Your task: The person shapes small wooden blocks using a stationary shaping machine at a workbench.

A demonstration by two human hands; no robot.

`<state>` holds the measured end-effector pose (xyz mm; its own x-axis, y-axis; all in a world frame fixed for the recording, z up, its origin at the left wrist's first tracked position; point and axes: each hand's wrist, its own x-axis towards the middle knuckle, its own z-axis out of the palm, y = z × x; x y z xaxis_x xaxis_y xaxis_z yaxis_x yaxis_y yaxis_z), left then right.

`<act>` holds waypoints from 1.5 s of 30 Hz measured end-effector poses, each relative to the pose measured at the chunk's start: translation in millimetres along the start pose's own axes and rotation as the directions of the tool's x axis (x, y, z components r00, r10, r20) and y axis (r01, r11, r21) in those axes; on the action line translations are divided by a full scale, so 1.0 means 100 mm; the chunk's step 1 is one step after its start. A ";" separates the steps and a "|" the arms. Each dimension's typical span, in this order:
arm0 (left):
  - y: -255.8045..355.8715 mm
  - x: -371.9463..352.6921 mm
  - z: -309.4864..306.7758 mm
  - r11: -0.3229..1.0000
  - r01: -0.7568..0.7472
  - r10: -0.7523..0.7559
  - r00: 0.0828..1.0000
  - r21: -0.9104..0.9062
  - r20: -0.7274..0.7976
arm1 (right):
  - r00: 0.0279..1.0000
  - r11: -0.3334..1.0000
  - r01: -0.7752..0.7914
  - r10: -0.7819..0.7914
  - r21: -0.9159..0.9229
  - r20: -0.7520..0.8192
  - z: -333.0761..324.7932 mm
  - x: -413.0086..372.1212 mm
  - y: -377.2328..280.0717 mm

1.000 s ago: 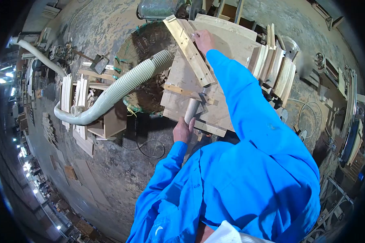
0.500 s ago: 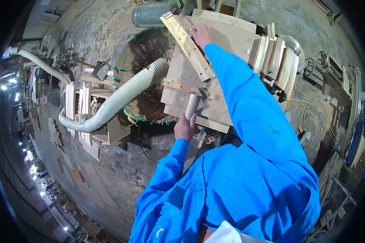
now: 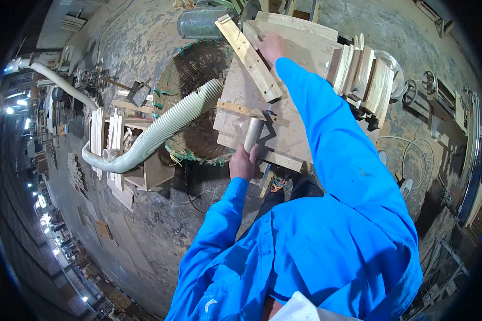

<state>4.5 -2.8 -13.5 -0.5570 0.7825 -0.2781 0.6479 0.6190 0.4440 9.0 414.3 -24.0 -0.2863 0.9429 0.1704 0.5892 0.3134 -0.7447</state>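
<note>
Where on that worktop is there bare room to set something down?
The widest bare patch on the worktop lies between the right hand, the curved far strip and the stacked wood. A narrower one sits between the slanted strip and the hose mouth. It is crowded by the left hand, around the pale piece and crosswise strip.

- Grey concrete floor (image 3: 160, 235), worn and blotched with paler patches
- Bright white ceiling lights (image 3: 41, 201) glowing in a row along the dark left edge
- Timber strips (image 3: 75, 174) lying on the floor at left
- An open-fronted wooden box (image 3: 159, 168) standing near a round woven basket (image 3: 177, 72)
- A thin cable (image 3: 426, 155) looping across the floor at right
- Machinery with handwheels (image 3: 428, 81) at upper right
</note>
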 end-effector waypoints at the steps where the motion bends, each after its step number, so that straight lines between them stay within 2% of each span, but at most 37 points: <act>1: 0.02 -0.04 0.00 1.000 0.002 -0.002 1.000 -0.004 0.003 | 1.000 0.999 -0.017 0.017 -0.048 -0.009 -0.07 -0.05 0.02; 2: 0.04 -0.08 0.00 0.999 0.014 -0.014 1.000 -0.033 0.008 | 1.000 0.998 -0.018 0.017 -0.052 -0.006 -0.14 -0.10 0.05; 4: 0.05 -0.13 0.00 0.997 0.029 -0.028 0.999 -0.066 0.017 | 0.975 0.967 0.179 -0.199 -0.184 -0.098 -0.27 -0.19 0.08; 5: 0.05 -0.14 -0.02 0.998 0.019 -0.019 1.000 -0.065 0.008 | 0.976 0.966 0.179 -0.199 -0.187 -0.094 -0.28 -0.25 0.06; 7: 0.03 -0.14 -0.03 0.998 0.012 -0.012 1.000 -0.067 0.003 | 0.984 0.971 0.176 -0.176 -0.159 0.016 -0.29 -0.33 -0.02; 8: 0.02 -0.12 -0.04 0.999 0.006 -0.006 1.000 -0.045 -0.002 | 0.956 0.966 0.249 -0.257 -0.072 -0.142 -0.20 -0.31 0.07; 9: 0.01 -0.10 -0.05 1.000 0.000 0.000 1.000 -0.022 -0.007 | 0.957 0.966 0.249 -0.257 -0.075 -0.138 -0.16 -0.32 0.10; 10: 0.01 -0.07 -0.05 1.000 0.003 -0.003 1.000 -0.026 -0.004 | 0.995 0.991 0.087 -0.091 -0.103 -0.032 -0.13 -0.31 0.13; 11: 0.02 -0.03 -0.06 1.000 0.000 0.000 1.000 -0.031 -0.003 | 0.994 0.986 -0.073 0.084 -0.149 0.067 -0.09 -0.27 0.17; 12: 0.03 -0.01 -0.07 0.999 0.000 0.000 1.000 -0.036 0.000 | 0.994 0.985 -0.074 0.086 -0.153 0.074 -0.12 -0.26 0.11; 14: 0.03 0.03 -0.10 0.999 -0.002 0.002 1.000 -0.032 -0.010 | 0.970 0.988 -0.151 0.152 -0.021 0.192 -0.18 -0.26 -0.13; 18: -0.05 -0.15 -0.14 0.997 0.037 -0.036 0.999 -0.062 0.026 | 0.980 0.992 -0.126 0.126 -0.010 0.152 0.07 -0.24 -0.14; 20: -0.14 -0.29 -0.15 0.997 0.042 -0.040 0.999 -0.066 0.035 | 0.998 0.998 -0.034 0.037 -0.058 0.059 0.24 -0.26 -0.09; 25: -0.29 -0.55 -0.13 0.997 0.048 -0.046 0.998 -0.060 0.038 | 0.999 0.999 -0.015 0.017 -0.044 0.049 0.32 -0.33 -0.11; 33: -0.27 -0.50 -0.09 0.996 0.048 -0.046 0.998 -0.069 0.037 | 0.998 0.997 -0.012 0.017 -0.079 0.062 0.38 -0.12 -0.16; 35: -0.21 -0.43 -0.09 0.996 0.054 -0.051 0.998 -0.078 0.041 | 0.993 0.990 0.108 -0.110 -0.089 -0.029 0.54 0.01 0.01; 45: 0.10 -0.01 -0.13 0.997 0.056 -0.055 0.998 -0.055 0.021 | 0.999 0.999 0.041 -0.041 0.006 0.030 0.48 0.47 0.03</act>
<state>5.2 1.6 2.1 -0.5810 0.7484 -0.3200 0.5858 0.6575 0.4739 -38.8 454.3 -49.5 -0.3329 0.9254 0.1810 0.5725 0.3509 -0.7410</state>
